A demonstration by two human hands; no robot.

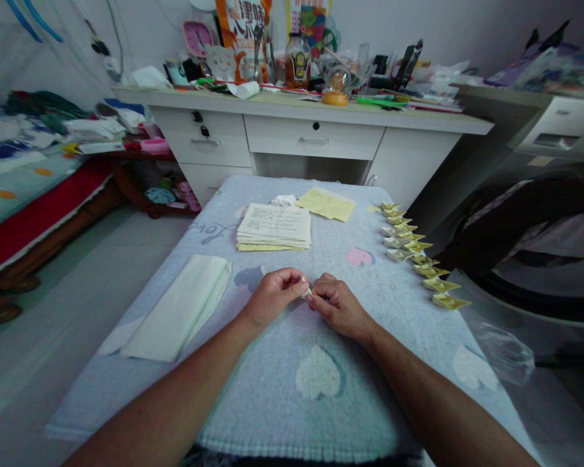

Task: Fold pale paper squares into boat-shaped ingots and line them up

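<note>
Between my two hands is a small piece of folded paper [305, 293], pale and mostly covered by the fingers. My left hand [278, 293] pinches it from the left with thumb and fingertips. From the other side my right hand [338, 303] grips it, fingers curled and thumb tip close to the left thumb. Both hands are just above the blue blanket [272, 395] covering the table. Beyond them lies a stack of handwritten paper sheets [275, 226]. Along the right edge stand several folded yellowish paper boats [440, 285] in a row.
Yellow sheets [327, 203] and a crumpled white paper [284, 200] lie at the far end. A folded pale green cloth or paper [182, 308] rests on the left. A cluttered white desk [316, 133] stands ahead, a washing machine [559, 133] right, a bed [39, 201] left.
</note>
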